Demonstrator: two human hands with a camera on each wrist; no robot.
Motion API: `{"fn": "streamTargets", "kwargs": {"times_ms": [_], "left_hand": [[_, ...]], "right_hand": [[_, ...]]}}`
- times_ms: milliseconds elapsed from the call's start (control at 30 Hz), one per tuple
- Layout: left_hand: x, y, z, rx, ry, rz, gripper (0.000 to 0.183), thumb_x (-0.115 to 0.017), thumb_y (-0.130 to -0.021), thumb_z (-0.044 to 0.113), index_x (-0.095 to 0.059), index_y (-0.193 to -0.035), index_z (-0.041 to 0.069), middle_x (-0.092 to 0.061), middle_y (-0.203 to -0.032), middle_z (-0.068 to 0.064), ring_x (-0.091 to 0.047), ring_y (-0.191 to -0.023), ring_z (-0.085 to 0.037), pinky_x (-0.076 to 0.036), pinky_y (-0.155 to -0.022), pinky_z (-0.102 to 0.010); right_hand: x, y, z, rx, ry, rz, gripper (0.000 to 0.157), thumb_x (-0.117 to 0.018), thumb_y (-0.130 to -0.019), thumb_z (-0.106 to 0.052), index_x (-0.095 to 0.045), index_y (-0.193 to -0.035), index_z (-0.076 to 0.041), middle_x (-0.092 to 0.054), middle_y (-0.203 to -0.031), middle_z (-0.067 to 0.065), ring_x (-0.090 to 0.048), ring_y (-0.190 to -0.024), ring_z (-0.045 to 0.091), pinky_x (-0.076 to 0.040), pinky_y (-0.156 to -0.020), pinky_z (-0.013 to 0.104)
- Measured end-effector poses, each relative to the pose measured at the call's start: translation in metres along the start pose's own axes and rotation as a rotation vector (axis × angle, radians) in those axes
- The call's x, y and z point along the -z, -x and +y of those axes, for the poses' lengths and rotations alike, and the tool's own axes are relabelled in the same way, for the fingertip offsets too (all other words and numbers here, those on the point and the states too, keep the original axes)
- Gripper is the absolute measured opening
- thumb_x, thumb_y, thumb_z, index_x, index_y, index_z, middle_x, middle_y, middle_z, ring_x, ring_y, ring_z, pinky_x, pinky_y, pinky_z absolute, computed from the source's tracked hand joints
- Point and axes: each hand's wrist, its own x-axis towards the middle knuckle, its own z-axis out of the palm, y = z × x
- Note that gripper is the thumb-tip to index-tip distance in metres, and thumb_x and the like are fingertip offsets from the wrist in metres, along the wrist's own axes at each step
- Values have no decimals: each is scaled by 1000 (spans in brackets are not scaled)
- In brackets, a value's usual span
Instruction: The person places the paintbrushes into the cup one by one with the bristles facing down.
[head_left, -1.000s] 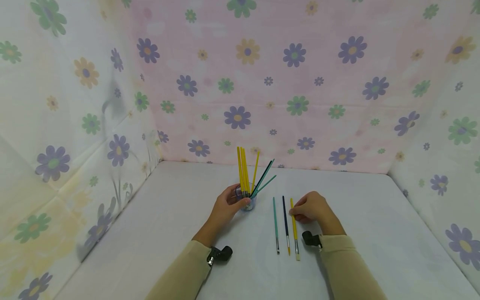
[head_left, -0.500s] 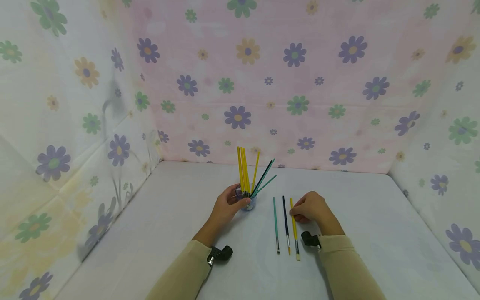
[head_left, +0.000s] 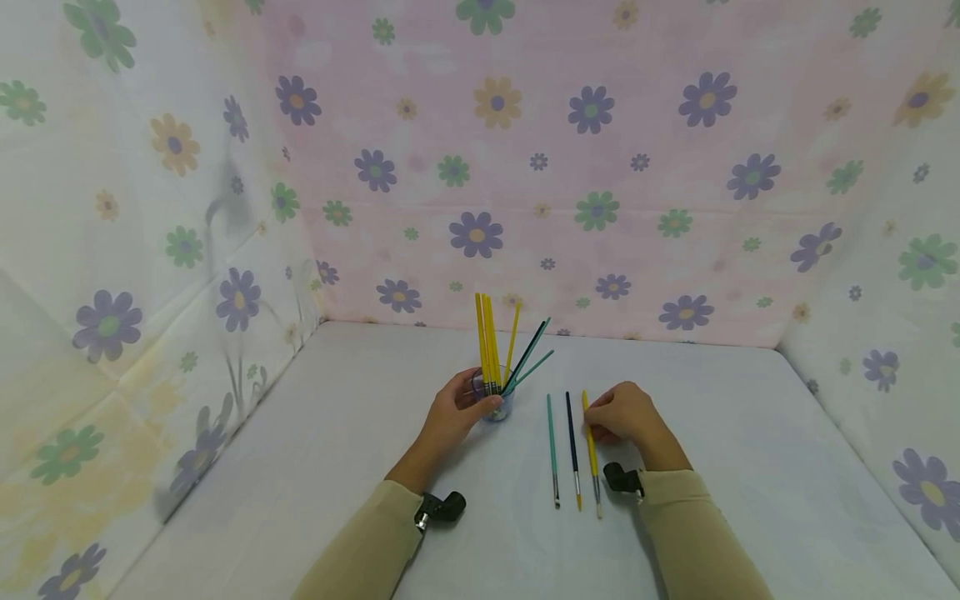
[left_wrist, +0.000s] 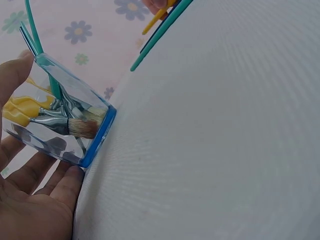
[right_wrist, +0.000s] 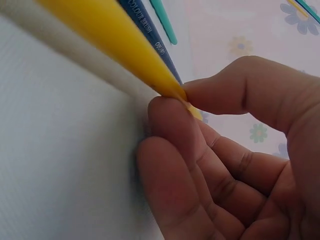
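Observation:
In the head view my left hand (head_left: pixel 448 421) holds a clear plastic cup (left_wrist: pixel 102 135) with a blue base, thumb on the near side and fingers around the far side. Several yellow, teal and dark paintbrushes lean in it, bristles down, as the left wrist view shows. To the right, my right hand (head_left: pixel 632 421) pinches the handle of a yellow paintbrush (head_left: pixel 592 457) between thumb and fingers; its bristles point toward me. Beside it on the table lie a dark blue paintbrush (head_left: pixel 573 442) and a teal paintbrush (head_left: pixel 552 446), roughly parallel.
A white-covered table (head_left: pixel 300 483) extends around both hands. Flower-patterned cloth (head_left: pixel 525 192) hangs behind and at both sides. Each wrist carries a small black camera, such as the left one (head_left: pixel 447 507).
The yellow paintbrush has shifted slightly right and rolled in my right fingers, so its flat bristles look narrower. My left hand and the cup have stayed put.

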Motion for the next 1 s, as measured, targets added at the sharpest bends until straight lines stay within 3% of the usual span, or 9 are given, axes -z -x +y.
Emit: {"fn": "streamTargets", "kwargs": {"times_ms": [200, 433, 667, 1000], "left_hand": [[-1, 1, 1, -8, -25, 9, 73, -81, -87, 51, -50, -150, 31, -64, -139, -3, -62, -130, -25, -51, -111, -47], [0, 4, 4, -52, -60, 13, 56, -64, -101, 43, -50, -152, 25, -62, -144, -6, -58, -135, -28, -46, -115, -52], [2, 4, 3, -74, 53, -10, 48, -56, -104, 25, -50, -152, 20, -56, -151, -7, -53, -140, -26, -45, -116, -49], [1, 5, 4, -69, 84, -6, 48, -57, -104, 22, -51, -151, 16, -56, -151, -7, -53, -140, -25, -45, -116, -47]], "right_hand": [[4, 2, -3, 13, -16, 7, 26, -76, -87, -20, -72, -105, -1, -73, -84, 11, -70, -71, 20, -61, -62, 29], [8, 4, -7, 17, -52, 20, 29, -76, -90, -21, -71, -110, -1, -73, -90, 12, -70, -73, 20, -62, -65, 29], [12, 8, -12, 51, -86, 48, 30, -76, -92, -22, -70, -114, -1, -72, -101, 16, -72, -75, 20, -64, -67, 30], [20, 17, -21, 97, -117, 77, 30, -74, -93, -20, -70, -116, -1, -72, -107, 19, -74, -77, 21, -64, -68, 30]]}}
